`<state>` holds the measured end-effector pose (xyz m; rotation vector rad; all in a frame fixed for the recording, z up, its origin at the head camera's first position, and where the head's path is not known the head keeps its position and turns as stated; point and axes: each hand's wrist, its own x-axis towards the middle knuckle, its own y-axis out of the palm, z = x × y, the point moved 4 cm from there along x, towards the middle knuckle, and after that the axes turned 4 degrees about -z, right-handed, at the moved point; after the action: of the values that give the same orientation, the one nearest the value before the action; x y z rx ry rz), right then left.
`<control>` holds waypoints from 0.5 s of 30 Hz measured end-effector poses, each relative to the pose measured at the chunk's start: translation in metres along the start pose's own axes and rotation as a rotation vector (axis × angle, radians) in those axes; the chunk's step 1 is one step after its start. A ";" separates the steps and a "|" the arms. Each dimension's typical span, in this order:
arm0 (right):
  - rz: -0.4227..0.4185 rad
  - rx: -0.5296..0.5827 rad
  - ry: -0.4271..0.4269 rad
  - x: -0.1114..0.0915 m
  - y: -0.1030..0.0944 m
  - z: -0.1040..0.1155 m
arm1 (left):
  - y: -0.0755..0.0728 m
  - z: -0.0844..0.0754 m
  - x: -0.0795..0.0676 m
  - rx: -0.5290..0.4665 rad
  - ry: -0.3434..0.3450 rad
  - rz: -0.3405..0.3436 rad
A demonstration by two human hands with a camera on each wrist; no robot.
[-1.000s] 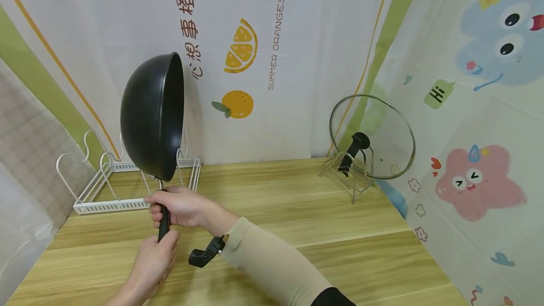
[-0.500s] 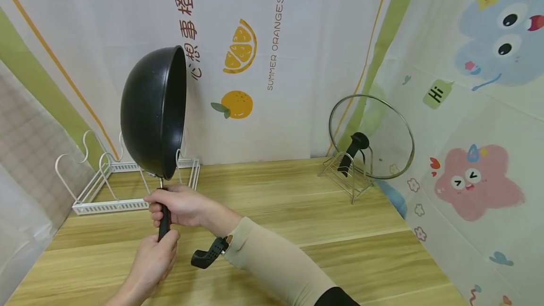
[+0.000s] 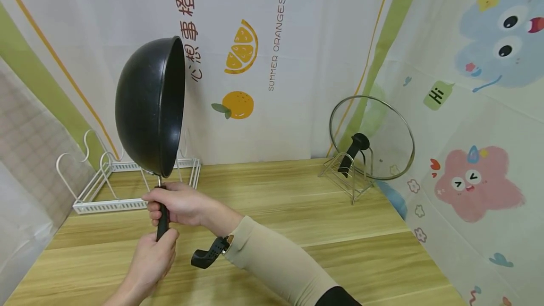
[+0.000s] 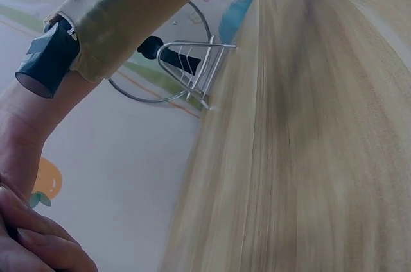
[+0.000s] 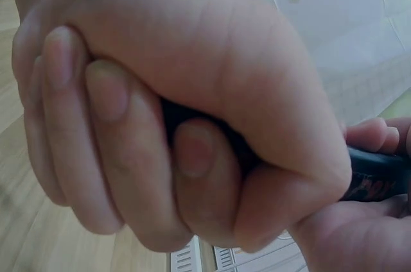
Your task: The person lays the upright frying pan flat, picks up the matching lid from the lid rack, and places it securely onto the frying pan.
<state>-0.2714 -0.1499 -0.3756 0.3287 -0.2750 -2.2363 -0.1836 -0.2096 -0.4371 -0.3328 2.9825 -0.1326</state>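
Note:
A deep black wok (image 3: 142,107) stands on edge in the head view, its handle down and its hollow facing right. Its bowl is above the white rack, apart from the table. My right hand (image 3: 182,206) grips the black handle (image 3: 163,227) close below the bowl. Lower down, my left hand (image 3: 154,259) grips the handle's end, which it hides. The right wrist view shows curled fingers (image 5: 138,156) round the handle, with part of the other hand at the right edge. In the left wrist view only some fingers (image 4: 42,240) show at the lower left corner.
A white wire rack (image 3: 112,206) with curved dividers stands at the table's back left, partly behind the wok. At the back right, a small metal stand (image 3: 352,183) holds a glass lid (image 3: 391,131) with a black knob. Printed cloths hang behind and beside the wooden table (image 3: 272,221).
The wok has risen slightly, its upper rim more than its lower edge. Both hands keep their hold on the handle and barely move. The rack and lid stay put.

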 end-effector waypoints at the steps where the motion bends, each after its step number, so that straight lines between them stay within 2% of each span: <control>1: -0.001 0.001 0.000 0.000 0.000 0.000 | 0.000 0.000 0.000 -0.004 0.002 -0.002; 15: -0.021 -0.002 -0.018 -0.006 0.003 0.010 | 0.001 -0.008 0.000 0.015 0.034 -0.009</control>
<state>-0.2686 -0.1458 -0.3645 0.3113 -0.2798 -2.2610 -0.1845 -0.2083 -0.4291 -0.3454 3.0121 -0.1628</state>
